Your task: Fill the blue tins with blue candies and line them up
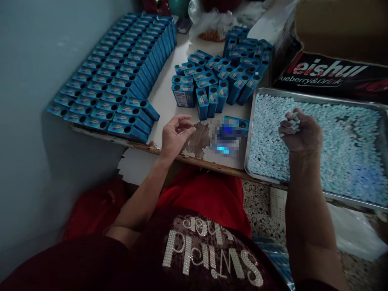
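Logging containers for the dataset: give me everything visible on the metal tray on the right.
The metal tray is a shallow rectangular pan, silvery and dull like steel or aluminium, with a low raised rim. It lies flat at the table's right end, its near edge overhanging the table front. Small pale blue-white tablets cover almost the whole floor. The right hand is curled above it, pinching several tablets. A dark printed carton stands behind its far rim. The right end is cut off by the frame.

Dim, cool-toned indoor light, brightest at the far edge of the worktop (169, 93) and falling off toward the near edge. The foreground lies in deep shadow. Faint sheen marks the metal tray (306, 96) rim. Wide-angle distortion bends the outer edges. A pixelated patch (226, 139) obscures one item; distant clutter is soft.
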The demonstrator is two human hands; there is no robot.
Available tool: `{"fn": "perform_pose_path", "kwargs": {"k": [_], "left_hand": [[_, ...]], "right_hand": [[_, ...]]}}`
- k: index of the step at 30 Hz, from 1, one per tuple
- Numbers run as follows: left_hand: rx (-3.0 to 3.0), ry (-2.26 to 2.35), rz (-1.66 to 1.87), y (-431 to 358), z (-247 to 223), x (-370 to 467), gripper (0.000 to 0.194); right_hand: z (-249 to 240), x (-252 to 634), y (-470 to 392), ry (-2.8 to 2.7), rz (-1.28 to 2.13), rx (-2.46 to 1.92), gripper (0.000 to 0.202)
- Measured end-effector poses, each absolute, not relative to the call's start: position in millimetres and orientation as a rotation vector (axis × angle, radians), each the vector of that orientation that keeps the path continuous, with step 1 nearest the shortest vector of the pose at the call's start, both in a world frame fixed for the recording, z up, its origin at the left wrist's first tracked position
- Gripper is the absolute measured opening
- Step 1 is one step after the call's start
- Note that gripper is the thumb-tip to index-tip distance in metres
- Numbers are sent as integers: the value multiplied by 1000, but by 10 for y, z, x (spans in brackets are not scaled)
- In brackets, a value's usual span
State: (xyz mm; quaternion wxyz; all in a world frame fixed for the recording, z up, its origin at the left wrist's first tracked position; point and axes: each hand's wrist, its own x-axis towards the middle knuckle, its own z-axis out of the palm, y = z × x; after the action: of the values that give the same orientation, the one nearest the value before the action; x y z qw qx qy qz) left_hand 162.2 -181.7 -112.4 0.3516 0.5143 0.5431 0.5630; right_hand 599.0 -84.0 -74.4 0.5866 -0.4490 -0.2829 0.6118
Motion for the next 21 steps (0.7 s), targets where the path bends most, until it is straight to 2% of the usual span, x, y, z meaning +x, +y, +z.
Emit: {"fn": "perform_pose_path", "kwargs": {"k": [4,11,17,21], "left_hand": [[1367,1381,1419,-1838,-1086,1653,41],[1394,1357,1385,-1838,-1106,1743,39],[1397,1350,1342,-1828,-1156,1810,41],[1379,1303,1376,-1776,-1351,1894,43]], "right_hand": [[-710,5944,-840,-670,1490,-1166,28],[-640,5786,-855,-558,1503,-1253,14],[-584,5677,-936,-531,1498,-1319,24],[-677,5671,-968,-656,1470,-1347,22]]}}
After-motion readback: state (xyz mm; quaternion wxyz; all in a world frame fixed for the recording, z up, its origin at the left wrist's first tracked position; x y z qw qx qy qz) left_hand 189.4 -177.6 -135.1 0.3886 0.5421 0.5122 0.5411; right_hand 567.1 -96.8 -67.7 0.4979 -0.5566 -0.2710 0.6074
